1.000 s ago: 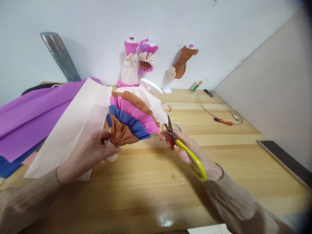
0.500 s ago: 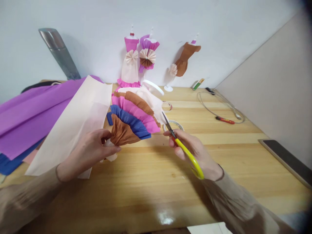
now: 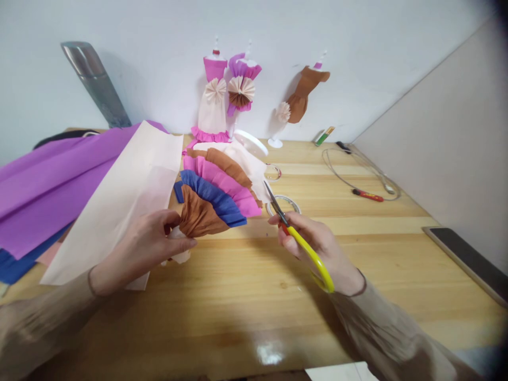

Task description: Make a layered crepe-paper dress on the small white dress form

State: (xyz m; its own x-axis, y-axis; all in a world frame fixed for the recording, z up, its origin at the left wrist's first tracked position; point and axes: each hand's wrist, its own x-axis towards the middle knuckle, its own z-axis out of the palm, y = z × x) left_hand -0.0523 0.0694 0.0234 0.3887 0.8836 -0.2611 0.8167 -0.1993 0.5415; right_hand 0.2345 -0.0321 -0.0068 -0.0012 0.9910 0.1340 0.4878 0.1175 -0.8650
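My left hand [image 3: 138, 248] pinches the narrow end of a layered crepe-paper skirt [image 3: 216, 190] with brown, blue, pink and cream ruffles, which fans out over the wooden table [image 3: 246, 296]. Yellow-handled scissors [image 3: 299, 241] are gripped in my right hand [image 3: 321, 248], blades nearly closed, their tips just right of the skirt's pink and cream edge. The two hands stay apart.
Large cream [image 3: 127, 196], purple [image 3: 51, 180] and blue [image 3: 16, 264] paper sheets lie at left. Small mannequins in paper dresses [image 3: 226, 100] and a brown one [image 3: 304, 98] stand by the wall. Tape rings [image 3: 283, 203], a cable with red tool [image 3: 367, 196] and a dark tablet [image 3: 464, 259] lie at right.
The scissor blades have closed somewhat and their tips have shifted slightly left toward the skirt's edge. My left hand keeps its pinch on the skirt.
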